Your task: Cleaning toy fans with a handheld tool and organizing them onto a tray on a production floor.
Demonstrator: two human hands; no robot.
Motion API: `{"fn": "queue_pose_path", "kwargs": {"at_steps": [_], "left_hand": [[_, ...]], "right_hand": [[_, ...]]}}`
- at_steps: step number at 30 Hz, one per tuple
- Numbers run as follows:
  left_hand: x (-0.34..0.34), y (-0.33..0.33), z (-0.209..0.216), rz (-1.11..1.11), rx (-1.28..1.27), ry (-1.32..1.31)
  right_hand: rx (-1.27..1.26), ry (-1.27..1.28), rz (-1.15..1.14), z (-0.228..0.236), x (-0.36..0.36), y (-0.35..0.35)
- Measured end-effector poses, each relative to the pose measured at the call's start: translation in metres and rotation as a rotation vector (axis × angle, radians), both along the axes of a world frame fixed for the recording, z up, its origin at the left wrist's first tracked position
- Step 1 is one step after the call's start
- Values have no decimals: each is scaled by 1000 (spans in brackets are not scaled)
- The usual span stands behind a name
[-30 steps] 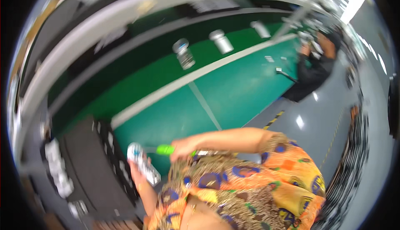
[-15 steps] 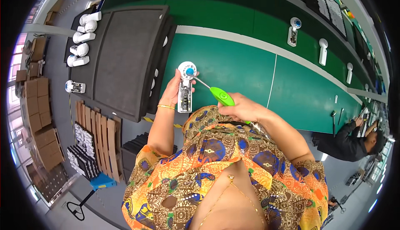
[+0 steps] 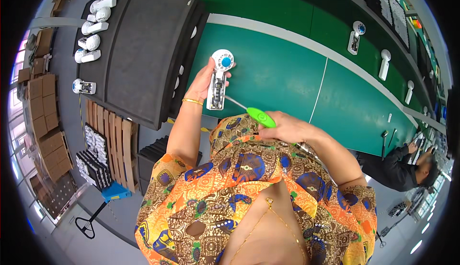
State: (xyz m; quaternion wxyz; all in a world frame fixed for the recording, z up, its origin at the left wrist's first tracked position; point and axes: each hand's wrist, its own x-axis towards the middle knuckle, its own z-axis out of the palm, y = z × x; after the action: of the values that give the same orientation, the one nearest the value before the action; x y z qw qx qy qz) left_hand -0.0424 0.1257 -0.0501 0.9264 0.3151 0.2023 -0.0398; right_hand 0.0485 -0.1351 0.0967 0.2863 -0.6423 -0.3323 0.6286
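Observation:
A white handheld fan with a blue hub is held upright by my left hand, fingers wrapped around it from behind. Its handle faces up without a cover, and dark electronic parts show inside. My right hand grips a tool with a bright green handle and a thin metal shaft. The shaft's tip lies close to the right edge of the fan's handle; I cannot tell if it touches. Under my right wrist is something shiny that I cannot make out.
Stacked black foam trays stand on the left, with white fans along their far edge. Beyond the green table, more fans lie on a darker green strip. At the right, another person works.
The tool's tip has left the fan's blue hub and come down beside the handle. My left hand and the fan sit slightly higher in the picture, as the whole view has shifted.

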Motion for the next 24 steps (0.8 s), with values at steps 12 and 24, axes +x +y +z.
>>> {"fn": "queue_pose_path", "kwargs": {"at_steps": [12, 24], "left_hand": [[92, 14, 14, -99, 62, 55], [241, 69, -7, 244, 1017, 35]], "right_hand": [[-53, -32, -101, 13, 52, 18], [-177, 227, -407, -12, 64, -3]]}}
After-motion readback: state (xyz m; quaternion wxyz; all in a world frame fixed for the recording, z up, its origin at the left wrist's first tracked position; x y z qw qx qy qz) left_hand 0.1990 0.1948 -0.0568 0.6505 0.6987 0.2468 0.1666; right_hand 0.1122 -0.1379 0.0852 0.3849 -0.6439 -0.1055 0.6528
